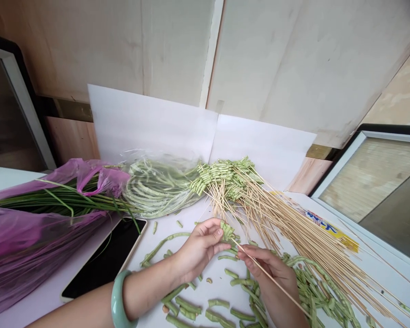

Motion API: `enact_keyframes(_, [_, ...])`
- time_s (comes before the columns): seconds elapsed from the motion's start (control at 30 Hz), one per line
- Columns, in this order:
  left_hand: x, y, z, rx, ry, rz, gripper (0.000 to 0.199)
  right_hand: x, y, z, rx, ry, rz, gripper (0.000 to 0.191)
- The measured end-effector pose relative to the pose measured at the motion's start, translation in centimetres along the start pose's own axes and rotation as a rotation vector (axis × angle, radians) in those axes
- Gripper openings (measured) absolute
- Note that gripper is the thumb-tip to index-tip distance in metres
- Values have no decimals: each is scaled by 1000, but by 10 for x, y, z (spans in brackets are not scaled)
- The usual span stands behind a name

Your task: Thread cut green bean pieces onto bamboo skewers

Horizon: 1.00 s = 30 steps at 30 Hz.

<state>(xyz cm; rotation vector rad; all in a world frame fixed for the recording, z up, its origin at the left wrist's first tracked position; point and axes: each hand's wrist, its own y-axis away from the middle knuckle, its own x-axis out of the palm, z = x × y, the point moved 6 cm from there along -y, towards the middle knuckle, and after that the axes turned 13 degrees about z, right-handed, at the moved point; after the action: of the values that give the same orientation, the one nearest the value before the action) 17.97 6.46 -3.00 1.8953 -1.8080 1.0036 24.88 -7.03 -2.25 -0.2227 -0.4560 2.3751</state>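
My left hand [200, 243], with a pale green bangle [119, 296] on the wrist, pinches a small row of cut long bean pieces [227, 231] threaded on the tip of a bamboo skewer [237, 243]. The fingers of my right hand [271, 275] are closed around that skewer just below the beans; its shaft runs down toward the lower right. Loose cut bean pieces [218, 303] lie on the white table beneath and between both hands. Beyond them is a pile of finished bean skewers [222, 175], beans stacked at the far end.
Many bare bamboo skewers [314, 241] stretch along the right, beside a yellow-and-blue wrapper [345, 239]. More beans [321, 287] lie at lower right. A clear bag of long beans [160, 184], a purple bag [30, 246] with green stalks and a phone [105, 257] occupy the left.
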Motion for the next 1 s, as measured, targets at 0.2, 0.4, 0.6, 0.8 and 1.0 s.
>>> enact_keyframes(0.2, [1, -1, -3, 11, -10, -39, 28, 1, 5, 4, 23, 35, 79, 17])
enact_keyframes(0.4, [-24, -6, -29, 179, -215, -291, 33, -12, 9, -1, 68, -45, 91, 25])
enact_keyframes(0.6, [-26, -2, -43, 305, -337, -404, 44, 21, 14, -3, 304, -49, 434, 53])
enact_keyframes(0.8, [-16, 8, -55, 428, -435, -422, 44, 66, 21, -17, 518, -205, 701, 70])
enact_keyframes(1.0, [-17, 11, -68, 491, -503, -406, 37, 75, 8, -21, 557, -210, 614, 63])
